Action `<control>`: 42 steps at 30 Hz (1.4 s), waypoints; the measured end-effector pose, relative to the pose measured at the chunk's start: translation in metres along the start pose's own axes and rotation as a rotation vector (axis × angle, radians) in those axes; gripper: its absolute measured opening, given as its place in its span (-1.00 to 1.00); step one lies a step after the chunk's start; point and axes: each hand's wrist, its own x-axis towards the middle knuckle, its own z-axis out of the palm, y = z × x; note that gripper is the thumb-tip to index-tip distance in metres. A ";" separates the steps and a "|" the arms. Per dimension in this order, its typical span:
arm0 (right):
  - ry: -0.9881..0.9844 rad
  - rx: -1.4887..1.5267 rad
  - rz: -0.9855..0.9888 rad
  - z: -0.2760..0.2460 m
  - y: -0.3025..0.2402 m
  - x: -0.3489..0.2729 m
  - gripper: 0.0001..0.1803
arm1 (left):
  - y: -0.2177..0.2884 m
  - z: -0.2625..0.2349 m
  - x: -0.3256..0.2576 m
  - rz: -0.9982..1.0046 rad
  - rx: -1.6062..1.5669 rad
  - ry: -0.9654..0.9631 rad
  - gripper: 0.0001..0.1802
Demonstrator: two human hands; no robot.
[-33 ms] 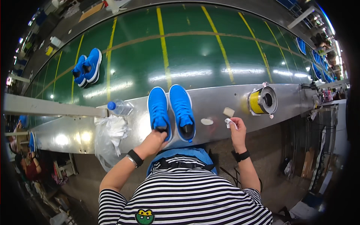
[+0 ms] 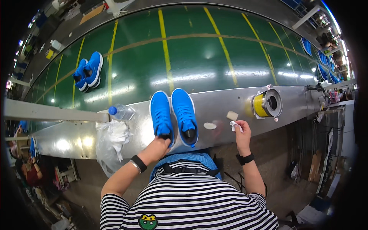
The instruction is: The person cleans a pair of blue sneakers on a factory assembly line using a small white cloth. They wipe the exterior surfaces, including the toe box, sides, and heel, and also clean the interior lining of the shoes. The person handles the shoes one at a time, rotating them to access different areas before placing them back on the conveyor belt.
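Note:
Two blue sneakers with white soles stand side by side on the metal ledge in front of me, toes pointing away. My left hand [image 2: 156, 148] is closed on the heel of the left sneaker [image 2: 160, 109]. The right sneaker [image 2: 184, 109] stands beside it, untouched, with a dark lining and a blue heel loop. Over to the right, my right hand [image 2: 243, 134] pinches a small white cloth or tissue [image 2: 234, 125]. Just beyond that hand lies a cream-coloured block [image 2: 232, 115]. A white oval piece [image 2: 209, 125] rests between the block and the right sneaker.
A yellow-and-silver can [image 2: 267, 103] stands on the ledge at right. At left are a blue-capped clear bottle [image 2: 122, 112], a plastic bag with white tissues [image 2: 117, 134] and a pale beam [image 2: 53, 111]. Another blue sneaker pair [image 2: 90, 71] sits on the green belt [image 2: 138, 57].
My left hand's fingers have shifted slightly at the left sneaker's heel. The right hand keeps its pinch on the white cloth or tissue.

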 end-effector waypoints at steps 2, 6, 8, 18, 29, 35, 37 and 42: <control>0.103 -0.211 -0.098 -0.013 0.029 0.024 -0.85 | 0.005 0.003 -0.001 -0.035 -0.008 -0.065 -0.70; 0.037 -0.526 -0.312 -0.022 0.050 0.047 -0.74 | 0.023 -0.017 0.000 0.007 -0.015 0.009 -0.56; 0.135 -0.650 -0.368 -0.013 0.031 0.043 -0.71 | 0.028 -0.021 -0.011 -0.090 -0.164 0.194 -0.53; -0.916 -0.665 -0.703 0.117 -0.069 -0.070 -0.34 | -0.008 0.040 -0.012 -0.565 -0.873 0.364 -0.28; -1.051 -0.939 -0.627 0.081 -0.120 0.049 -0.40 | 0.017 -0.010 0.031 -0.518 -1.037 0.143 -0.42; -0.721 -1.079 -0.549 -0.026 -0.171 0.204 -0.31 | 0.000 -0.028 0.051 -0.577 -0.837 0.188 -0.59; -0.641 -1.239 -0.532 -0.074 -0.173 0.266 -0.31 | -0.003 -0.028 0.054 -0.629 -0.797 0.153 -0.60; -0.448 -1.540 -0.405 -0.193 -0.137 0.414 -0.44 | 0.065 -0.069 0.108 -0.863 -0.500 0.078 -0.59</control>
